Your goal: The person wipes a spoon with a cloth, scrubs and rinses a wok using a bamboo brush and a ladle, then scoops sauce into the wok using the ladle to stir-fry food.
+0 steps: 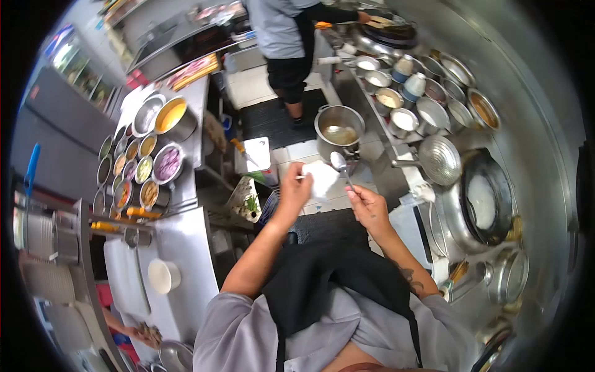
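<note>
Left hand: the left hand (296,188) is raised mid-view, its grip pinching a crumpled white wipe (322,178) by the near edge; cloth or paper, cannot tell.
Right hand: the right hand (370,208) has its grip closed by thumb and fingers on the handle of a metal spoon (338,162), bowl end up.
Spoon and wipe: both in the air before the black apron (334,273); spoon bowl overlaps the wipe's right edge in view, contact uncertain.
Beyond hands: deep steel pot (323,144) on the floor, some liquid inside.
Left worktop: steel worktop (186,232) carrying small bowls of ingredients, a bowl of chopped purple pieces (168,162), a pot of yellow liquid (171,116), a white tub (164,276).
Right side: metal containers, handled strainer (439,160), dark wok (501,186) with pale liquid.
Other people: co-worker (279,37) at the far end, arm out over a pan; another person's hand (146,335) low at left.
</note>
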### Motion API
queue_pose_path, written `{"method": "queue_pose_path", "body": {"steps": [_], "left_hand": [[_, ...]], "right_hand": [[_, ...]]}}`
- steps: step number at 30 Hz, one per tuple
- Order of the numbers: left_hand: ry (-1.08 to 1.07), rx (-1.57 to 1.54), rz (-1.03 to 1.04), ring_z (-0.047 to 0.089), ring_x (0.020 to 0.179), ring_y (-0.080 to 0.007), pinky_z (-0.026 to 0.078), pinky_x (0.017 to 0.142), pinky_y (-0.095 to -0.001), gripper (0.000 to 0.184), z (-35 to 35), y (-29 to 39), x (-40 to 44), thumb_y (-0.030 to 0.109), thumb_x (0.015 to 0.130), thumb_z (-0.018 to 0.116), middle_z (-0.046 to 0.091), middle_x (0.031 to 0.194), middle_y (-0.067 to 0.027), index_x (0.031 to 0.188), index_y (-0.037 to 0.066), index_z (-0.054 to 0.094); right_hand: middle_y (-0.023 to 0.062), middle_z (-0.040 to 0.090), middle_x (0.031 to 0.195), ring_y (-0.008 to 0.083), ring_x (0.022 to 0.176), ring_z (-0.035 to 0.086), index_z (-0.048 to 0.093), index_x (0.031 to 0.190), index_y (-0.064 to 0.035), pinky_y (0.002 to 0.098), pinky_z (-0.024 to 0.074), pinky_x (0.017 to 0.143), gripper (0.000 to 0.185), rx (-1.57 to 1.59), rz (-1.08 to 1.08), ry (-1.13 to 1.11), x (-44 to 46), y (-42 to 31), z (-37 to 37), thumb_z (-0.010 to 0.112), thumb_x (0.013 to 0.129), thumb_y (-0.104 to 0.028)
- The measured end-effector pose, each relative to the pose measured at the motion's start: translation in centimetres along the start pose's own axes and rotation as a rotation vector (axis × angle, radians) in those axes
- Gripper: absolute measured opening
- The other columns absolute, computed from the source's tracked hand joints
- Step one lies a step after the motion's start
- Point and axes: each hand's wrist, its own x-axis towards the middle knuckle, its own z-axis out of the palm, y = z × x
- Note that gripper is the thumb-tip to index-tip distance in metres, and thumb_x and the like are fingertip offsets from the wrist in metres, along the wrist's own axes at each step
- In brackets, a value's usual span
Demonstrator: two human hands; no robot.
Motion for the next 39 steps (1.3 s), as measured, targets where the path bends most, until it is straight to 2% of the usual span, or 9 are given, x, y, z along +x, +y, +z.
{"method": "queue_pose_path", "body": {"steps": [2, 7, 10, 16, 19, 25, 32, 35, 39], "left_hand": [[-0.038, -0.300, -0.197, 0.057, 0.063, -0.0110, 0.049, 0.053, -0.0235, 0.014, 0.5, 1.7, -1.4, 0.002, 0.084, 0.053, 0.056, 0.083, -0.0056, 0.097, 0.002, 0.049], [-0.187, -0.900, -0.597, 0.061, 0.074, -0.0147, 0.054, 0.067, -0.0259, 0.016, -1.0, 3.2, -2.2, 0.004, 0.088, 0.056, 0.059, 0.087, -0.0060, 0.103, 0.000, 0.052], [-0.160, -0.995, -0.604, 0.060, 0.073, -0.0131, 0.051, 0.067, -0.0249, 0.020, -2.6, 2.2, -2.3, 0.009, 0.090, 0.057, 0.060, 0.088, -0.0047, 0.108, 0.000, 0.053], [0.022, -0.655, -0.511, 0.057, 0.070, -0.0077, 0.045, 0.062, -0.0225, 0.018, -2.5, -1.6, -3.2, 0.014, 0.090, 0.060, 0.062, 0.085, -0.0014, 0.103, 0.001, 0.059], [0.162, -0.658, -0.508, 0.057, 0.068, -0.0085, 0.046, 0.062, -0.0234, 0.015, -3.7, -2.1, -2.5, 0.015, 0.092, 0.057, 0.063, 0.079, -0.0022, 0.096, 0.001, 0.060], [0.177, -0.651, -0.556, 0.049, 0.060, -0.0049, 0.040, 0.055, -0.0212, 0.019, -7.0, 0.7, -1.7, 0.022, 0.093, 0.057, 0.058, 0.072, 0.0016, 0.085, 0.005, 0.060], [0.196, -0.780, -0.457, 0.058, 0.056, -0.0110, 0.047, 0.053, -0.0239, 0.018, -9.7, -0.5, -0.9, 0.021, 0.094, 0.055, 0.061, 0.069, -0.0029, 0.090, 0.004, 0.061], [-0.060, -0.632, -0.688, 0.059, 0.057, -0.0120, 0.048, 0.053, -0.0246, 0.018, -8.5, 2.0, -3.5, 0.019, 0.093, 0.055, 0.061, 0.069, -0.0037, 0.090, 0.002, 0.060], [-0.079, -0.546, -0.575, 0.060, 0.063, -0.0103, 0.050, 0.057, -0.0244, 0.019, -9.0, -1.6, -5.1, 0.019, 0.093, 0.057, 0.064, 0.077, -0.0046, 0.096, 0.000, 0.060]], "right_hand": [[0.0045, 0.062, 0.079, 0.0120, 0.072, 0.057, 0.062, 0.111, 0.0021, 0.0251, 0.0457, 0.069, 0.023, -0.129, -0.100, -0.016, 0.7, 1.1, 1.7, 0.055, 0.091, -0.008], [0.0156, 0.055, 0.079, 0.0251, 0.071, 0.057, 0.060, 0.109, 0.0061, 0.0317, 0.0447, 0.064, 0.024, -0.267, -0.244, -0.081, 1.7, 1.9, 4.7, 0.050, 0.087, 0.001], [0.0179, 0.056, 0.080, 0.0302, 0.074, 0.058, 0.059, 0.106, 0.0060, 0.0351, 0.0452, 0.066, 0.023, -0.306, -0.230, -0.154, 2.1, 2.1, 6.0, 0.049, 0.087, 0.002], [0.0209, 0.054, 0.078, 0.0394, 0.076, 0.053, 0.055, 0.091, 0.0035, 0.0436, 0.0430, 0.068, 0.010, -0.387, -0.182, -0.422, 2.0, 0.9, 9.2, 0.050, 0.082, 0.002], [0.0176, 0.054, 0.074, 0.0318, 0.066, 0.055, 0.055, 0.090, 0.0037, 0.0404, 0.0445, 0.062, 0.010, -0.373, -0.270, -0.470, 2.0, 0.5, 10.2, 0.049, 0.087, -0.003], [0.0040, 0.055, 0.067, 0.0098, 0.050, 0.050, 0.058, 0.088, -0.0010, 0.0253, 0.0434, 0.046, 0.024, 0.384, 0.771, -0.658, 2.4, -1.2, 10.8, 0.049, 0.096, -0.022], [0.0012, 0.055, 0.068, 0.0081, 0.055, 0.052, 0.059, 0.085, -0.0048, 0.0214, 0.0432, 0.049, 0.025, 0.439, 0.727, -0.783, 2.0, 1.3, 11.8, 0.051, 0.095, -0.026], [0.0026, 0.058, 0.071, 0.0091, 0.058, 0.054, 0.059, 0.086, -0.0039, 0.0220, 0.0453, 0.051, 0.023, 0.443, 0.734, -0.700, 2.6, 1.7, 12.5, 0.051, 0.095, -0.024], [0.0064, 0.064, 0.082, 0.0090, 0.065, 0.057, 0.061, 0.094, -0.0023, 0.0219, 0.0482, 0.054, 0.023, 0.342, 0.609, -0.773, 2.9, 3.7, 11.5, 0.052, 0.096, -0.023]]}}
